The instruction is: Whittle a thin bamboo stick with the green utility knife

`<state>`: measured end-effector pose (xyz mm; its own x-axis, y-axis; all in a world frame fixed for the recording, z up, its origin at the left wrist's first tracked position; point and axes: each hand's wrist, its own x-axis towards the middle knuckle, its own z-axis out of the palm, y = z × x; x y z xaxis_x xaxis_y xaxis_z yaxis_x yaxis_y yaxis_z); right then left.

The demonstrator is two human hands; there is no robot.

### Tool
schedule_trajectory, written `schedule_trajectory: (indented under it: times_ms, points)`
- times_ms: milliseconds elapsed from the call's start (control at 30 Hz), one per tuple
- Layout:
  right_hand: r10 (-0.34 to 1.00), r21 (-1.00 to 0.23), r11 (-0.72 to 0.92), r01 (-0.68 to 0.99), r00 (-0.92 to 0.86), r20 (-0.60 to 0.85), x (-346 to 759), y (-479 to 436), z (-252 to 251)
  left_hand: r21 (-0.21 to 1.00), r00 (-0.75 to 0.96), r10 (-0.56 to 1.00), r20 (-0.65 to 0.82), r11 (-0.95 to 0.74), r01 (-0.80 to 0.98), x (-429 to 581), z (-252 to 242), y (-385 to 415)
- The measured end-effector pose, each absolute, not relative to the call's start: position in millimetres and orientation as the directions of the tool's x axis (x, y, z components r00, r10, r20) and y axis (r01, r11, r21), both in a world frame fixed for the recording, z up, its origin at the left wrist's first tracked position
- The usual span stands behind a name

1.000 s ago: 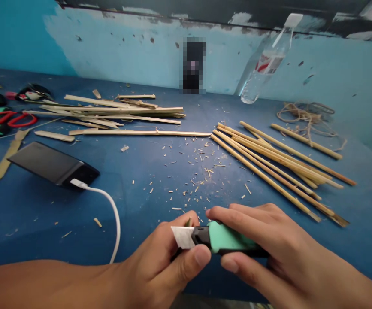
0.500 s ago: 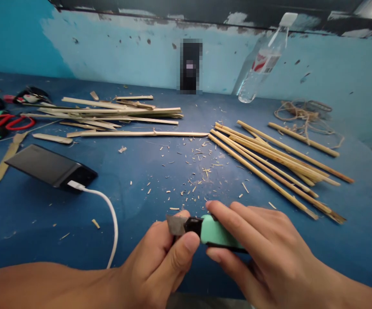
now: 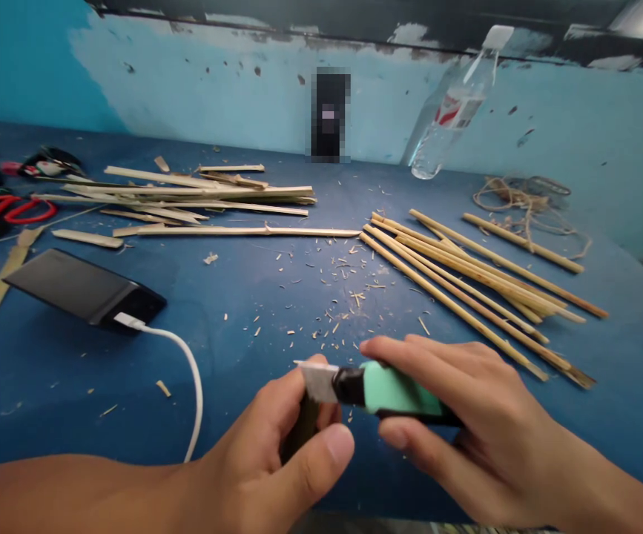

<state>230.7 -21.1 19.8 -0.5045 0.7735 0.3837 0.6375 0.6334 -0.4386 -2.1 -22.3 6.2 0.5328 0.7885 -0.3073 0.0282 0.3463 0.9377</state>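
Note:
My right hand (image 3: 466, 415) grips a green utility knife (image 3: 393, 389) by its handle, the short blade pointing left. My left hand (image 3: 277, 460) is closed around a small dark green piece (image 3: 300, 430) of what looks like bamboo, held just under the blade. The blade's edge rests at the top of that piece. Both hands hover over the near edge of the blue table (image 3: 243, 311), above a scatter of shavings (image 3: 343, 289).
Round bamboo sticks (image 3: 466, 282) lie fanned at the right, split strips (image 3: 188, 196) at the back left. A black power bank (image 3: 81, 289) with a white cable (image 3: 188, 371) sits left. Red-handled scissors (image 3: 4, 211), a tilted water bottle (image 3: 449, 111) and twine (image 3: 521, 196) lie further off.
The knife blade has shifted slightly right and off my left thumb, and the dark piece in my left hand now shows below the blade. My left thumb has dropped lower.

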Motion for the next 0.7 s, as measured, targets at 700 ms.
schedule_trajectory:
  times_ms: [700]
  points:
    - [0.740, -0.382, 0.673, 0.634, -0.582, 0.336, 230, -20, 17, 0.909, 0.418, 0.841, -0.343, 0.410, -0.079, 5, -3, -28]
